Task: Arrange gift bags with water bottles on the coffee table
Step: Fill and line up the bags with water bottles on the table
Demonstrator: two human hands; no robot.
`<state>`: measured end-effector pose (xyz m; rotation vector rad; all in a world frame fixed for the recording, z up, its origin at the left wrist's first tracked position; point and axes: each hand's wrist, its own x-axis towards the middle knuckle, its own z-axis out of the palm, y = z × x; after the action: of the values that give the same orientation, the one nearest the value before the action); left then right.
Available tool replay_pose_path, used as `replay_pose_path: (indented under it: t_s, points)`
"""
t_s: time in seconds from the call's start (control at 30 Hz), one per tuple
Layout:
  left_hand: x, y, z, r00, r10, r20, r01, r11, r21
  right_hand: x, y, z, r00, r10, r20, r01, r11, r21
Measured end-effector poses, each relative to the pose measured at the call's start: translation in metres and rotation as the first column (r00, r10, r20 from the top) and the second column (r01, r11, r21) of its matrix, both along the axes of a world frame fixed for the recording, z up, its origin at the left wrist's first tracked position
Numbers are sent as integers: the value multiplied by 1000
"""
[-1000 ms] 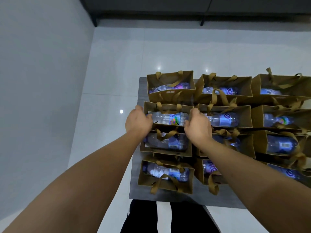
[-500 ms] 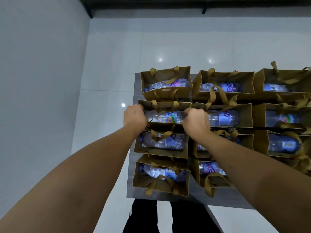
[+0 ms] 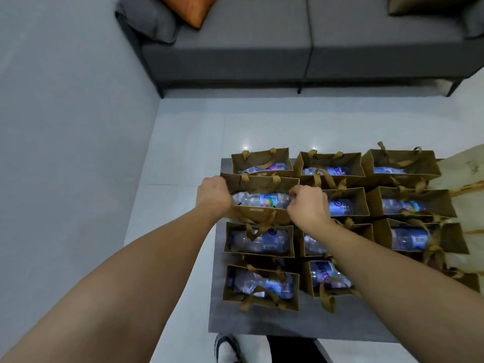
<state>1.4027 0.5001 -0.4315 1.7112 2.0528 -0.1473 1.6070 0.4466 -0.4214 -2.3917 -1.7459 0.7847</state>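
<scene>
Several brown paper gift bags with gold ribbon handles stand in rows on the grey coffee table (image 3: 256,323), each with a water bottle lying inside. My left hand (image 3: 213,196) grips the left end of the second bag from the back in the left column (image 3: 259,183). At that bag's right end my right hand (image 3: 307,205) grips the rim. A clear bottle with a colourful label (image 3: 262,199) shows between my hands. The held bag sits higher than its neighbours and overlaps the back-left bag (image 3: 262,159).
A grey sofa (image 3: 235,53) with an orange cushion (image 3: 188,9) stands beyond the table across white floor tiles. A grey wall runs along the left. A pale cloth (image 3: 461,174) lies at the table's right edge. My shoe (image 3: 227,349) shows under the near edge.
Both hands have closed on the ends of the second bag, and it now sits higher and further back, over the back bag's front. The view has tilted up, so the sofa shows.
</scene>
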Motion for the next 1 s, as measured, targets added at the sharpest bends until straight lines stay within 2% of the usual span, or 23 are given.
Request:
replay_pose_path:
  t_s: [0.27,0.43,0.73,1.0]
  points:
    - [-24,-66,53,998,-28,50,22,994,104,-26,-77,53,998,-61,13,60,993,100]
    - [-48,-123,67,996,-87,28,86,994,64,-52,-138,60,997,-66,47,62,996,69]
    - [-103,-226,38,999,6,54,-3,998,-68,-101,-243,38,1000,-4,-17,3,999,-42]
    - [-116,-276,-5,1000,15,24,-9,974,-227,-115,-292,-9,998,52,-20,-54,987,-154]
